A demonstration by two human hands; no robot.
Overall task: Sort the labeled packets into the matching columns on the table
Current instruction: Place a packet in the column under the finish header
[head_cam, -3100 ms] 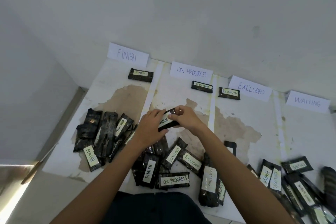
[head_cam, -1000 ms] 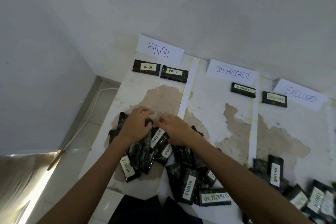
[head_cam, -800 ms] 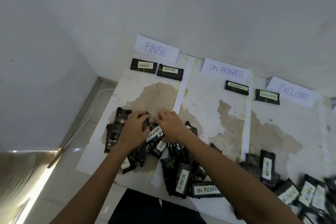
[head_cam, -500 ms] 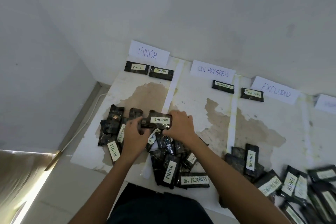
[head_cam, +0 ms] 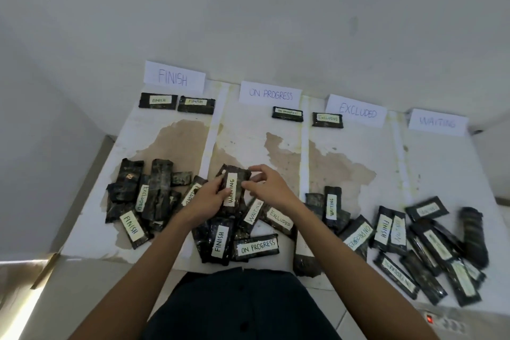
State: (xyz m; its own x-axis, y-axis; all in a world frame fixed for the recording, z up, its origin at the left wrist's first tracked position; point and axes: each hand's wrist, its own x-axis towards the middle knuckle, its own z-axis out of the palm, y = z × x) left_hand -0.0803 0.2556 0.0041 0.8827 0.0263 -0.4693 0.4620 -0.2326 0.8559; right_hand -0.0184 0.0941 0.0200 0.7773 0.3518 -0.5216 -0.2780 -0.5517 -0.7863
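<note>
One head-worn wide-angle view looks forward and down at the table [head_cam: 358,152] from close above its near edge.

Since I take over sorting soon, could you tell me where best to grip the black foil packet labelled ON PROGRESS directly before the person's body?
Pinch the right short end of the black foil ON PROGRESS packet from above: it lies flat and crosswise, that end beside bare white table, the left end against a black FINISH packet.

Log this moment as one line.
held: WAITING packet | left hand: grips it | right hand: pinches its right edge | likely target: column under WAITING sign, far right
</note>
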